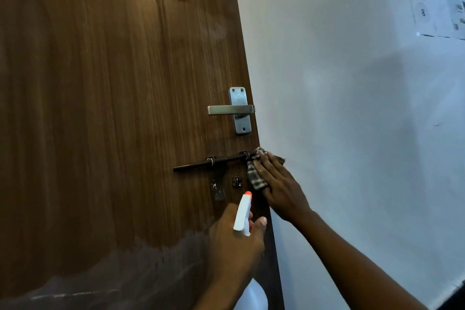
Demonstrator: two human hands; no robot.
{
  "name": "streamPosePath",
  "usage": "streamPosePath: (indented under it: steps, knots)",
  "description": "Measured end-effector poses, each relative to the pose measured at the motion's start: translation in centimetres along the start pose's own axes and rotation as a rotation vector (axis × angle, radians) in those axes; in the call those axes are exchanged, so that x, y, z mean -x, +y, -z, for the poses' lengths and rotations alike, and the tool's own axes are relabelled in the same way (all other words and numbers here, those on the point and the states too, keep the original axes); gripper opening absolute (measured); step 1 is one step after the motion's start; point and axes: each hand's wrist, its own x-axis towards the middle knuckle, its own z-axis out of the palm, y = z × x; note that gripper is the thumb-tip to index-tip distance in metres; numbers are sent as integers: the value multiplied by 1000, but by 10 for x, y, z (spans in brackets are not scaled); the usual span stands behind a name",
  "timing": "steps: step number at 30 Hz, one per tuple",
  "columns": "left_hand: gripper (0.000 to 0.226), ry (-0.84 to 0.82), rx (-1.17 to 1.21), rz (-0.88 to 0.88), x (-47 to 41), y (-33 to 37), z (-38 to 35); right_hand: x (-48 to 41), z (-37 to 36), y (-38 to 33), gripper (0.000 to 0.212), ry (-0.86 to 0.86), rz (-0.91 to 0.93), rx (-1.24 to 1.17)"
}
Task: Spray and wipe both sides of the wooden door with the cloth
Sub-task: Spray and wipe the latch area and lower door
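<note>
door edge wiped

the wooden door (113, 108) is seen at left. the spray bottle (242, 214) is gripped by the curled left hand (234, 239). the cloth (255, 180) is pressed flat by straight fingers of the right hand (279, 186) beside the bolt (211, 162); even strokes are advised.

A white wall (352, 108) carries printed notices (419, 6) (text too blurred to read) at upper right.

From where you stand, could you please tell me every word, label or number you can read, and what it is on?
No text here is legible enough to quote.
Printed sheets on the wall: blurred, unreadable.
Handle plate: a faint embossed mark near its top, too small to read.
Spray bottle: no label shows.
</note>
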Motion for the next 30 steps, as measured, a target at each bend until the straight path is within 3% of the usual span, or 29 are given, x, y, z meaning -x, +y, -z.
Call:
streamPosePath:
  steps: [5,9,10,12,15,16,19,21,23,25,27,30]
  knots:
    - [35,17,-154,8,12,-39,-13,57,-33,-27,63,12,-58,-83]
    - [73,-2,-241,96,29,-78,-16,159,-59,-47,60,-38,64,3]
    - [66,-24,-220,142,32,-83,-15,165,-59,-47,57,-43,65,8]
    - [26,18,-158,162,37,-87,-8,142,-58,-59,56,-8,-71,-19]
    - [27,118,-85,142,42,-91,5,79,-54,-101,64,40,-388,-151]
    - [26,153,-93,105,42,-90,10,67,-55,-119,65,58,-392,-170]
    - [20,204,-72,58,47,-94,24,100,-70,-153,71,32,-56,-107]
    - [29,185,-95,59,53,-99,29,150,-76,-139,78,-31,127,-78]
    - [43,174,-110,42,60,-105,28,185,-72,-106,81,-80,27,-61]
    - [42,152,-56,103,65,-106,24,184,-62,-79,88,-79,-236,-102]
    - [41,128,-25,203,65,-109,17,155,-57,-80,80,-36,-422,-160]
    - [53,221,-123,226,62,-113,17,103,-59,-123,69,27,-349,-189]
